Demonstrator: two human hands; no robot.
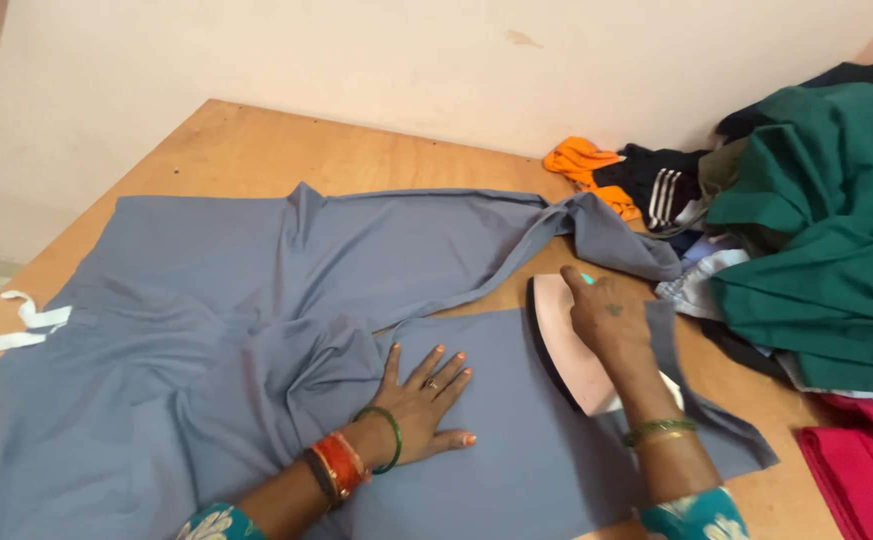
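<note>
While your left hand (427, 400) lies flat on the grey cloth (257, 300), fingers spread and palm down, your right hand (607, 318) is closed round the handle of the iron (567, 340). The iron is pale pink with a dark sole edge, and it rests on the cloth just right of your left hand, tipped a little so its side shows. Your right forefinger points forward along the top of the iron; the other fingers wrap it.

The cloth covers most of the table (257, 140). Its smooth, flat part lies under both hands, and bunched folds rise just left of your left hand. A long strip of the cloth runs beyond the iron toward the clothes pile (817, 230). A white tie (17, 335) sits at the far left edge of the cloth.

Right of the iron, the pile holds a green garment on top, a dark piece with white stripes and an orange piece behind. A red cloth (862, 465) lies nearer you, right of the iron, at the table's edge.
</note>
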